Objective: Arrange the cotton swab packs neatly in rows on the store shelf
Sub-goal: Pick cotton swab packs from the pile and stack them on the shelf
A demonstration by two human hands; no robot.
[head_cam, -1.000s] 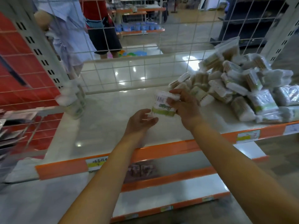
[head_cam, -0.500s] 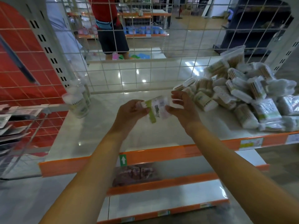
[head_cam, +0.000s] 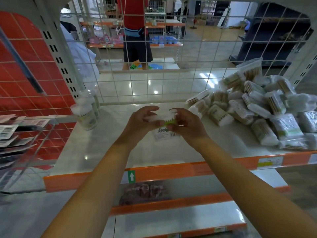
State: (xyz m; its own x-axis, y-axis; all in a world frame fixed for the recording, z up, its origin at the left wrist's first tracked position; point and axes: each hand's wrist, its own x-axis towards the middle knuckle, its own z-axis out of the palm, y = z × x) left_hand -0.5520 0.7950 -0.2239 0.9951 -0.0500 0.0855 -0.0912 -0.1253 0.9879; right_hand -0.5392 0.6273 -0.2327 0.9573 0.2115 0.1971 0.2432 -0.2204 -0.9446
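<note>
Both hands, left hand (head_cam: 139,121) and right hand (head_cam: 186,125), grasp one cotton swab pack (head_cam: 163,125) between their fingers above the shelf (head_cam: 96,152), apparently squaring it before placing (label faces down). The unsorted heap (head_cam: 257,107) lies right of the fingers.

Cotton swab pack (head_cam: 164,128) mostly hidden between left hand (head_cam: 143,121) and right hand (head_cam: 186,125); label print motion-blurred, unreadable. Pile of packs (head_cam: 253,107) cut by right edge, count unclear. Bottles (head_cam: 85,114) at shelf (head_cam: 103,148) left blurred. Dark packet (head_cam: 144,192) on lower shelf indistinct. Person behind wire grid (head_cam: 137,31) cropped above waist.
</note>
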